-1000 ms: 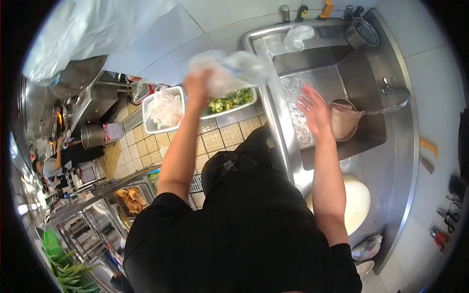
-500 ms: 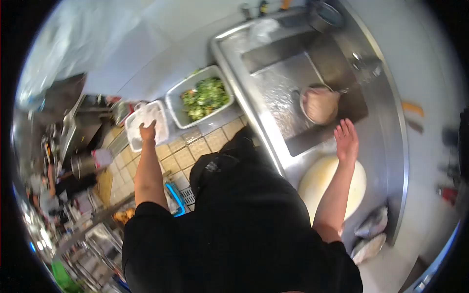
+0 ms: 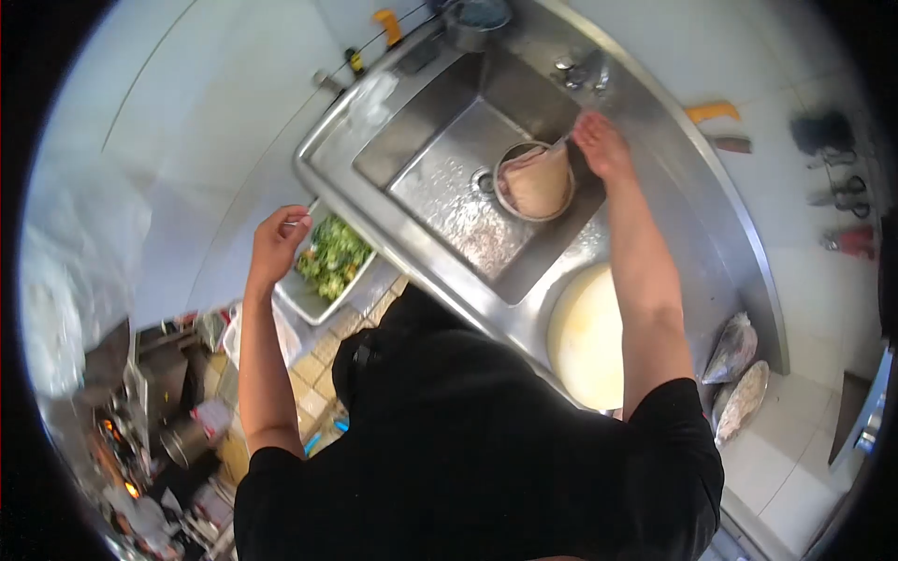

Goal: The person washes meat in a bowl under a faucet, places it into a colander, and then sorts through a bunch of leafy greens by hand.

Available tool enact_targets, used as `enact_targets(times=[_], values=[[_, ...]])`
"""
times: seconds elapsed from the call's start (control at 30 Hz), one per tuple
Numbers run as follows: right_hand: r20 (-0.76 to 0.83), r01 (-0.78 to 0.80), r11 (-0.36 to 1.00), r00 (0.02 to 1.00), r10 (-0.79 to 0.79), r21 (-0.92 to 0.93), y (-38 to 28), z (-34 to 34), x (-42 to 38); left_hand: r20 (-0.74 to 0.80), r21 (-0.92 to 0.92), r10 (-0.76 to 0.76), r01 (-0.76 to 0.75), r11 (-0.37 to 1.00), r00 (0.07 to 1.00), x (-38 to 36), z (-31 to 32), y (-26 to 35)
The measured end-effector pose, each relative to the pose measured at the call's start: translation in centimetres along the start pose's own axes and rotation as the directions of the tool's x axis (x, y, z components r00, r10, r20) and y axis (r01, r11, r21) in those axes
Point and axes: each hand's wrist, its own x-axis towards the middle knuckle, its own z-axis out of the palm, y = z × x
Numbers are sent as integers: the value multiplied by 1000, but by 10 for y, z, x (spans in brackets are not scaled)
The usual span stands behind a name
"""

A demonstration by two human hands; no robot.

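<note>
My left hand (image 3: 279,241) is over the near-left rim of a white tub (image 3: 304,304) of chopped green vegetables (image 3: 333,259), its fingers loosely bent and apart, nothing visible in it. Above the right side of the steel sink (image 3: 440,178), my right hand (image 3: 601,147) is open, fingers stretched and slightly blurred, just below the faucet (image 3: 599,77). A round pot (image 3: 505,201) in the basin holds a pale piece of meat (image 3: 540,182), close to that hand's fingertips. Beside my right forearm lies a round, pale yellow board (image 3: 585,341).
Two silvery fish-like pieces (image 3: 731,351) rest on the counter at the right. A metal container (image 3: 475,23) stands at the sink's far corner. Knives with orange handles (image 3: 713,111) hang on the wall. A white tray (image 3: 285,337) is below the tub, and a cooking area (image 3: 168,374) is at lower left.
The view has turned, so the sink appears further left. My left hand has gone from over the white tray to the vegetable tub. My right hand has reached forward, toward the faucet.
</note>
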Motion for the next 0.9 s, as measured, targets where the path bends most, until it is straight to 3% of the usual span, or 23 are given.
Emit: enact_targets(times=[0.07,0.1,0.2,0.33,0.4,0.47,0.53,0.6,0.63,0.67,0.7,0.73,0.77,0.8,0.83,0.87,0.9], values=[[11,31,998,999,-32,56,0,9,14,146,-161,81,-58,985,986,32,32,34],[-11,-23,998,1000,24,51,0,16,19,223,-224,144,-93,970,964,49,54,49],[-73,-83,996,994,85,32,2,35,30,418,-394,315,-143,908,852,95,134,91],[-47,-142,987,989,139,-81,1,54,28,636,-499,312,68,864,705,159,258,110],[-40,-132,987,991,129,-86,1,77,8,671,-438,247,105,893,700,184,322,117],[55,-35,965,997,51,-258,3,108,-22,687,-98,206,-192,976,697,200,362,145],[9,58,890,998,-61,-452,10,137,-51,707,-74,251,-284,956,661,212,396,162],[258,389,606,920,-295,-694,20,158,-86,736,-8,307,-447,895,603,220,431,178],[361,482,493,874,-324,-724,25,167,-104,750,22,334,-526,850,571,226,449,183],[461,566,373,821,-337,-735,29,173,-115,842,31,450,-860,510,297,239,469,181],[446,560,367,822,-353,-743,32,176,-117,852,-42,524,-997,59,-5,247,476,189],[518,669,234,712,-474,-705,34,176,-116,850,-60,526,-997,40,-30,248,480,192],[583,747,83,578,-570,-660,35,173,-116,865,46,468,-958,284,180,238,461,211],[559,730,78,583,-590,-679,37,162,-111,865,153,349,-851,502,361,225,447,217],[439,611,110,672,-596,-784,38,144,-98,880,126,351,-869,478,320,218,437,207],[299,472,144,737,-606,-870,37,122,-86,844,5,478,-897,443,241,219,426,196],[236,428,159,729,-643,-890,43,99,-80,845,-67,502,-896,438,183,226,429,179]])
